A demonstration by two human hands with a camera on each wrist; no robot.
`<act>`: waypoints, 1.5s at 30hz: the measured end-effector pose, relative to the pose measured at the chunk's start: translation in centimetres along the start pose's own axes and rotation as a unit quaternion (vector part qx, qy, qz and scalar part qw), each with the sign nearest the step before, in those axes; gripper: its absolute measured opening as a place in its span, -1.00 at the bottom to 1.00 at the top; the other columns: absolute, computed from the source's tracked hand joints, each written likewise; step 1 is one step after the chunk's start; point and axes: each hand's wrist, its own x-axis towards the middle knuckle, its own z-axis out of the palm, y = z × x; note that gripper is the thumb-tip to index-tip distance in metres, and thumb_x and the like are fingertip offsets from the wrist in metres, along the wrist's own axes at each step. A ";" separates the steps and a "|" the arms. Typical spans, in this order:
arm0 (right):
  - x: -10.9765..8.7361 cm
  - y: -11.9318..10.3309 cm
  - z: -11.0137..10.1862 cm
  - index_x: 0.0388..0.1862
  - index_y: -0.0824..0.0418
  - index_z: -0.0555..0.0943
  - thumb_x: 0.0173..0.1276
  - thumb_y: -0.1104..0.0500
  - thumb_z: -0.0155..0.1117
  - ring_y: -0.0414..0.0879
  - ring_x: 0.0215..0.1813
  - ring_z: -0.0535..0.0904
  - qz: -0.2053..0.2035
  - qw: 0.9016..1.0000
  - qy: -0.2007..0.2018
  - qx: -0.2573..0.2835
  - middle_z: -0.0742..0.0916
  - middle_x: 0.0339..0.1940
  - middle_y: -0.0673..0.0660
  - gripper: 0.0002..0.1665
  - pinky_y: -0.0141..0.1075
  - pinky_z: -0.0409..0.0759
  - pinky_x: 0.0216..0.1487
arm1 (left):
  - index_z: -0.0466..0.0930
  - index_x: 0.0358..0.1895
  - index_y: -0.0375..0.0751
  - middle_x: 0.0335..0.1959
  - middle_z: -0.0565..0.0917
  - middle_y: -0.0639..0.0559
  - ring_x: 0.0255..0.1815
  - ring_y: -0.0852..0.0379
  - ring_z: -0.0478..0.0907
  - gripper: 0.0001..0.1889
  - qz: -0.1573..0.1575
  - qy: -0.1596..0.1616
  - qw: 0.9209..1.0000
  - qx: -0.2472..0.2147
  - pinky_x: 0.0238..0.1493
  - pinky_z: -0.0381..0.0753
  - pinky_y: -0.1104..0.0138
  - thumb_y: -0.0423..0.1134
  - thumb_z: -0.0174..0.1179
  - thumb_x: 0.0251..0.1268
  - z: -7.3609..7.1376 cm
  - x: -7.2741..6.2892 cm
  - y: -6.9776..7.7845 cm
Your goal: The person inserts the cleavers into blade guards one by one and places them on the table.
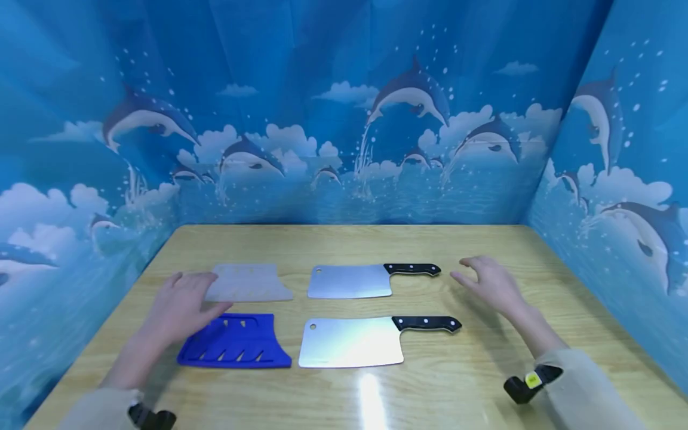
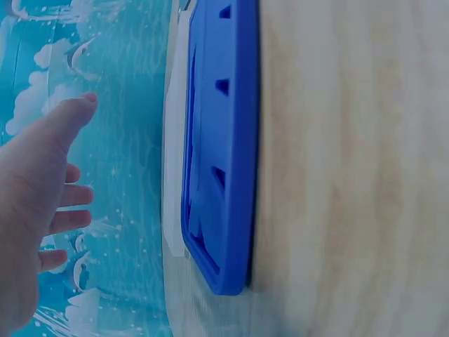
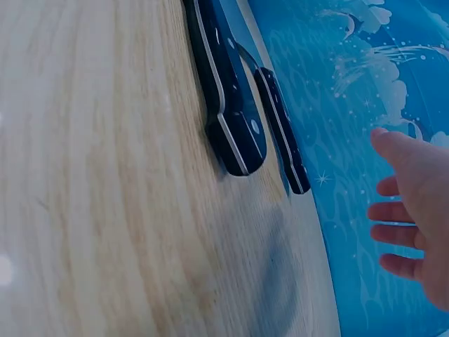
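Two cleavers with black riveted handles lie flat on the table, blades toward the left: a far cleaver and a near cleaver. Left of them are two blade covers, a whitish translucent one at the back and a blue slotted one in front. My left hand hovers over the covers' left side, fingers relaxed, holding nothing. To the right of the handles, my right hand is in the air with thumb and fingers apart, touching nothing. In the right wrist view the near black handle shows close by.
The wooden table ends at a blue dolphin-print curtain behind and at both sides. Each wrist wears a black strap device, such as the right wrist device.
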 end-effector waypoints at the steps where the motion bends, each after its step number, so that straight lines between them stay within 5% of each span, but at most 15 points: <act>1: -0.1 -0.2 0.0 0.07 0.45 0.50 0.33 -0.10 0.13 0.33 0.06 0.44 -0.005 1.000 -0.003 0.008 0.57 0.02 0.44 -0.36 0.18 0.39 0.04 | 0.48 0.04 -0.46 -0.04 0.56 -0.35 0.03 -0.32 0.42 -0.31 0.005 0.003 1.000 -0.001 0.15 0.17 -0.21 0.15 0.21 0.09 -0.1 -0.1 0.1; 8: -0.7 -1.1 0.9 0.03 0.43 0.53 0.25 -0.02 0.26 0.16 -0.09 0.56 -0.038 0.995 -0.030 0.086 0.65 -0.12 0.30 -0.43 0.03 0.52 -0.11 | 0.51 -0.08 -0.45 -0.22 0.61 -0.19 -0.12 -0.19 0.53 -0.20 0.045 -0.012 0.998 -0.030 0.03 0.32 -0.15 0.28 0.31 -0.16 0.7 -0.6 1.4; 15: -1.4 -2.0 1.9 0.08 0.41 0.49 0.23 -0.05 0.26 0.04 -0.11 0.56 -0.084 0.977 -0.123 0.153 0.64 -0.11 0.21 -0.37 -0.07 0.55 -0.10 | 0.41 0.07 -0.43 -0.01 0.53 -0.26 0.06 -0.20 0.43 0.05 0.101 -0.039 0.993 -0.055 0.13 0.28 -0.11 0.46 0.27 -0.36 2.6 -2.4 1.9; 20: -1.8 -2.8 2.5 0.10 0.36 0.50 0.21 -0.06 0.29 -0.02 -0.09 0.55 -0.103 0.968 -0.173 0.152 0.64 -0.11 0.13 -0.38 -0.14 0.55 -0.09 | 0.37 0.15 -0.42 0.08 0.47 -0.29 0.12 -0.22 0.38 0.19 0.120 -0.058 0.990 -0.049 0.16 0.25 -0.14 0.59 0.13 -0.43 3.4 -3.3 2.0; 31: -1.9 -4.1 3.0 0.10 0.32 0.51 0.13 -0.05 0.36 0.01 -0.05 0.54 -0.114 0.953 -0.225 0.165 0.65 -0.09 0.09 -0.35 -0.04 0.50 -0.01 | 0.34 0.25 -0.31 0.12 0.48 -0.16 0.14 -0.18 0.36 0.19 0.113 -0.096 0.987 -0.061 0.11 0.30 -0.12 0.60 0.13 -0.42 3.6 -3.5 2.0; 40: -1.6 -4.5 2.8 0.09 0.30 0.52 0.09 0.03 0.40 0.06 -0.03 0.51 -0.133 0.951 -0.235 0.148 0.61 -0.06 0.09 -0.39 -0.01 0.47 0.00 | 0.44 0.15 -0.32 0.03 0.55 -0.12 0.06 -0.14 0.45 0.06 0.145 -0.066 0.985 -0.059 0.06 0.38 -0.04 0.50 0.23 -0.36 3.4 -3.3 2.1; 45: -1.5 -4.7 2.8 0.09 0.29 0.53 0.11 0.03 0.39 0.04 -0.05 0.51 -0.141 0.952 -0.235 0.139 0.60 -0.08 0.07 -0.40 -0.04 0.48 -0.02 | 0.45 0.12 -0.35 -0.03 0.54 -0.15 0.01 -0.16 0.46 0.06 0.124 -0.074 0.988 -0.062 0.02 0.43 -0.03 0.48 0.25 -0.39 3.0 -3.2 2.3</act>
